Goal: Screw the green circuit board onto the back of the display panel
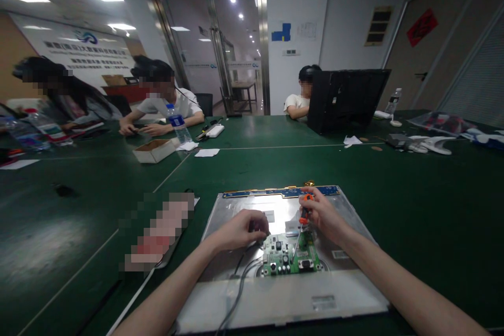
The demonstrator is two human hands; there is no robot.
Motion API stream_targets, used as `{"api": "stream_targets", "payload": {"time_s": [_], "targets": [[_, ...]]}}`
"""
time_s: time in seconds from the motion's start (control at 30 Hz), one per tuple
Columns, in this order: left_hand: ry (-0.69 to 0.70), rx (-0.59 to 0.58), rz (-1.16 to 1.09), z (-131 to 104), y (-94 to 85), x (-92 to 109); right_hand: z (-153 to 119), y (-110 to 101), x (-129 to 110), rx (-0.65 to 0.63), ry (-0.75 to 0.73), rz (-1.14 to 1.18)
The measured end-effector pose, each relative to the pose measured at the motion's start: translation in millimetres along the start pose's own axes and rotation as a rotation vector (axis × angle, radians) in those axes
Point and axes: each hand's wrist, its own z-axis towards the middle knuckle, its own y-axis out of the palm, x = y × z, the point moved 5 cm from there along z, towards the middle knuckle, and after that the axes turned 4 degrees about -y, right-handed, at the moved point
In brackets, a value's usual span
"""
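A green circuit board (282, 258) lies on the back of a silver display panel (338, 283), and grey cables run off its left side. My right hand (323, 216) grips a screwdriver (304, 210) with an orange and black handle. The shaft slants down to the left, its tip at the middle of the board. At the board's upper left corner rests my left hand (247, 228), fingers curled together; what lies between the fingertips is hidden. Along the panel's far edge runs a narrow blue circuit strip (252, 194).
To the left lies a long blurred-out object (165, 231) with a white cable. Farther off stand an open cardboard box (154, 151), a water bottle (178, 123) and a large black monitor (346, 100). Three people sit across the green table (252, 168).
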Motion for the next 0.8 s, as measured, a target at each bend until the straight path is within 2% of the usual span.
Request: {"api": "stream_targets", "payload": {"time_s": [0.4,0.8], "targets": [[0.028,-0.004,-0.039,0.3,-2.0,2.6,-0.4,0.1,0.6,-0.031,-0.016,-0.061],[0.02,-0.028,-0.05,1.2,-2.0,-2.0,0.1,-1.1,-7.9,0.023,-0.057,-0.107]]}}
